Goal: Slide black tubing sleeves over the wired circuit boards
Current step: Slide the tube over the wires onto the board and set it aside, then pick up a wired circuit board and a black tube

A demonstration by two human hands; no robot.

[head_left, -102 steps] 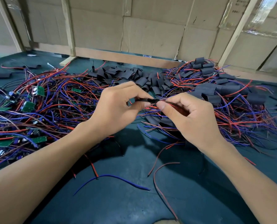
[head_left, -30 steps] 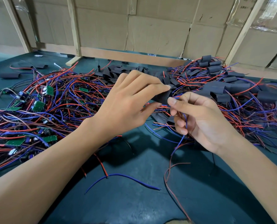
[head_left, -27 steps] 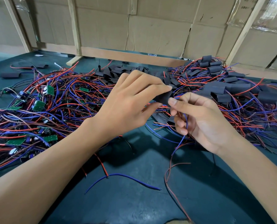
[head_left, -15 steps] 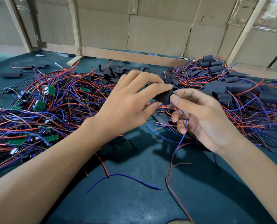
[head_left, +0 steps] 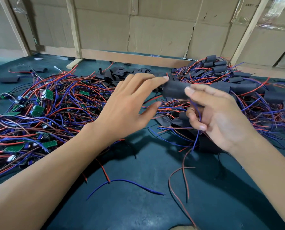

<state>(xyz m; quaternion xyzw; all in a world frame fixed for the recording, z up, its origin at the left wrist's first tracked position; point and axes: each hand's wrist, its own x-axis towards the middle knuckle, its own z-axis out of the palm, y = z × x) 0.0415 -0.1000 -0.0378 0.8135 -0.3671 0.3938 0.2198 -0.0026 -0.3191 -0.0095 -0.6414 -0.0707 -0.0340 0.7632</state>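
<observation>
Sleeve (head_left: 175, 90) pinched with its wires in right hand (head_left: 221, 117), steadying it; left hand (head_left: 128, 107) beside sleeve, fingers (head_left: 161, 79) spread, gripping nothing.

We see a matte black sleeve (head_left: 175, 90) above a dark teal tabletop (head_left: 138, 205). Red, blue and purple wires (head_left: 72, 100) tangle toward its left edge around green boards (head_left: 37, 110). Plain brown cardboard (head_left: 155, 34) lines the far edge, framed by pale wooden slats (head_left: 73, 29).
</observation>
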